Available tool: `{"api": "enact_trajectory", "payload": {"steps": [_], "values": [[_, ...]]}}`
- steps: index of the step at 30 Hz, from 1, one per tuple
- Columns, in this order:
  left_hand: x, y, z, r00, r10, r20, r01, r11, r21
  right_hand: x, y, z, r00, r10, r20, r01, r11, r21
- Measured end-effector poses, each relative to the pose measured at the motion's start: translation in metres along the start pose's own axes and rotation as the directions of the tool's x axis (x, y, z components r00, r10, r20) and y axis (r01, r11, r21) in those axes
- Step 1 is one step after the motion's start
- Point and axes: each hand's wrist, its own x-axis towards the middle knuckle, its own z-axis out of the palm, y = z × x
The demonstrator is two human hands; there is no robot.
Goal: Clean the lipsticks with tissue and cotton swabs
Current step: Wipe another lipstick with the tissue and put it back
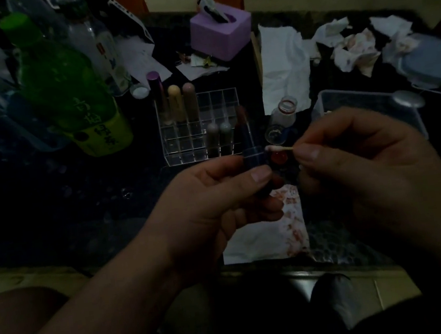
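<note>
Closest in, both hands are up over the near edge of the dark desk (51, 191). The left hand (217, 197) grips the lipstick (250, 149): its fingers (257, 209) are curled round the dark tube, thumb laid across the front. The tube stands nearly upright with the dark red bullet out at the top. At three o'clock of it, the right hand (365, 167) pinches a cotton swab (280, 148) between thumb and forefinger, the other fingers loosely curled. The swab lies level, white tip touching the upper part of the tube. Below the hands, at six o'clock, a stained tissue (266, 244) lies flat on the desk, its right side blotched pink and red.

Moving out, at twelve o'clock from the lipstick, there's a clear gridded organizer (197, 142). It has three tall sticks in the back row on its left side and two grey-topped ones in the front row. At one o'clock, just beside it, a small open bottle (286, 112) stands upright. At two o'clock a clear plastic box (371, 103) sits behind the right hand.

Farther back, a white tissue sheet (284, 63) lies spread at twelve to one o'clock, and crumpled tissues (354, 47), marked with red, heap up at two o'clock. At the far edge, twelve o'clock, sits a purple tissue box (222, 34). Off at ten o'clock a green bottle (64, 83) stands, a clear bottle (89, 41) behind it.
</note>
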Motion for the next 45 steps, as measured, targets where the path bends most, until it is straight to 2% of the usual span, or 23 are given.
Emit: {"api": "enact_trajectory", "payload": {"steps": [6,12,14,17,21,26,32,41,45], "values": [[-0.005,-0.001,-0.002,0.999,-0.017,0.030,0.017,1.000,0.002,0.004,0.005,-0.006,0.996,-0.084,0.023,0.084,0.996,0.014],[-0.001,-0.002,0.002,0.999,-0.027,0.040,0.028,1.000,-0.007,0.014,0.003,-0.003,0.998,-0.047,0.033,0.031,0.926,0.375],[0.000,-0.002,0.004,0.998,-0.021,0.060,0.022,1.000,-0.017,0.016,0.002,-0.001,1.000,-0.027,0.010,0.020,0.908,0.417],[0.001,-0.003,0.006,0.997,-0.006,0.081,0.010,0.999,-0.046,0.016,0.006,-0.003,0.998,0.024,-0.061,0.002,0.919,0.394],[0.000,-0.002,0.009,0.997,0.021,0.079,-0.021,1.000,-0.003,0.014,0.005,-0.001,0.992,0.049,-0.120,-0.009,0.951,0.310],[0.000,-0.002,0.010,0.999,0.040,0.036,-0.040,0.999,-0.018,0.013,-0.003,0.003,0.983,0.167,-0.074,-0.124,0.908,0.400],[-0.003,-0.003,0.010,0.997,0.038,0.070,-0.035,0.998,-0.042,0.011,-0.006,0.011,0.964,0.262,-0.043,-0.208,0.848,0.488],[-0.002,-0.008,0.010,0.997,0.077,0.003,-0.077,0.997,0.004,0.010,-0.003,0.014,0.957,0.287,-0.035,-0.252,0.887,0.387],[-0.001,-0.012,0.011,0.994,0.100,0.039,-0.098,0.994,-0.047,0.009,-0.002,0.015,0.955,0.297,-0.019,-0.264,0.872,0.412]]}}
